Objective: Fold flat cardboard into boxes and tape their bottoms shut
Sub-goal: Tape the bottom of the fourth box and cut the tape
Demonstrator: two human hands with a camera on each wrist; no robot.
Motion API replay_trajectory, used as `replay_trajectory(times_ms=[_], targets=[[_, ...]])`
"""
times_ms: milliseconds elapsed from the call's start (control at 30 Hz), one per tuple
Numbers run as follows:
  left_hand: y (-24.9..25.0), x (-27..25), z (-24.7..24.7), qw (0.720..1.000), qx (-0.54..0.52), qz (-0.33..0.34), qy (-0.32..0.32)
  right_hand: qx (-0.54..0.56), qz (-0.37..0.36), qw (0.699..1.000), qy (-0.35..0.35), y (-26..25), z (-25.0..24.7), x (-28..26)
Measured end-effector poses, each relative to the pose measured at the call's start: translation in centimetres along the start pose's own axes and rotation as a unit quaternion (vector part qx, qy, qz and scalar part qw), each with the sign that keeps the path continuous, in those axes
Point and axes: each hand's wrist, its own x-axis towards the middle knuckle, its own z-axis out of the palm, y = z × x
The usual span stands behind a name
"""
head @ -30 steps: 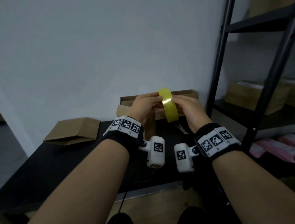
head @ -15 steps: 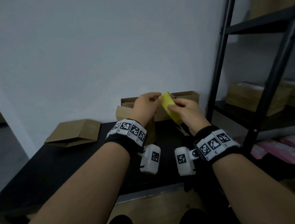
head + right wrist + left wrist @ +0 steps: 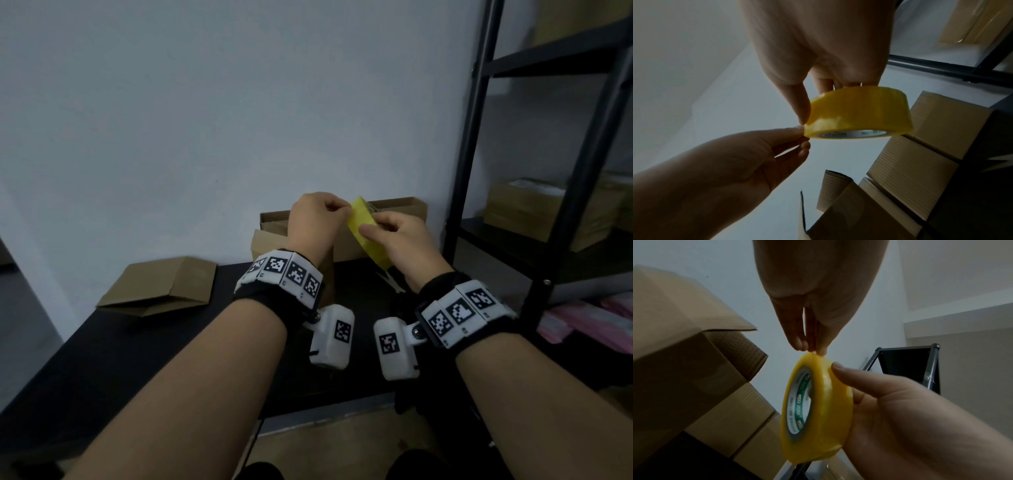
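A yellow tape roll [image 3: 367, 236] is held up in front of me over the black table [image 3: 102, 359], tilted. My right hand [image 3: 376, 228] grips it, thumb on the outer band, fingers behind. My left hand [image 3: 342, 211] pinches at the roll's top edge with its fingertips [image 3: 813, 348]. The left wrist view shows the tape roll [image 3: 818, 410] with its white and green core. The right wrist view shows the tape roll [image 3: 859, 113] with the left fingertips [image 3: 800, 130] at its rim. An open cardboard box [image 3: 270, 240] stands behind my left hand, partly hidden.
A folded cardboard piece [image 3: 161, 287] lies at the table's left back. Another cardboard box [image 3: 400, 205] stands against the wall. Scissors [image 3: 390, 284] lie under my right hand. A black metal rack [image 3: 472, 171] with boxes [image 3: 524, 209] stands at the right.
The roll has tipped from edge-on upright to slanted, and both hands have risen a little. My left fingers have shifted to pinch at the roll's top edge.
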Motion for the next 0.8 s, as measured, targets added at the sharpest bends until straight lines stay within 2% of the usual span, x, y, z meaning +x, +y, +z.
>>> replay_trajectory(times_ms=[200, 433, 633, 800], targets=[[-0.15, 0.24, 0.34, 0.995, 0.084, 0.036, -0.028, -0.013, -0.002, 1.0, 0.001, 0.03, 0.16, -0.26], [-0.53, 0.58, 0.37, 0.991, 0.101, 0.053, -0.062, -0.037, -0.013, 0.999, -0.016, -0.28, 0.15, -0.3], [-0.16, 0.54, -0.07, 0.993, 0.075, 0.023, -0.089, -0.081, -0.031, 0.996, -0.03, -0.44, -0.02, -0.44], [-0.26, 0.38, -0.13, 0.993, -0.001, -0.022, -0.113, -0.131, -0.039, 0.99, -0.038, -0.58, -0.48, -0.96]])
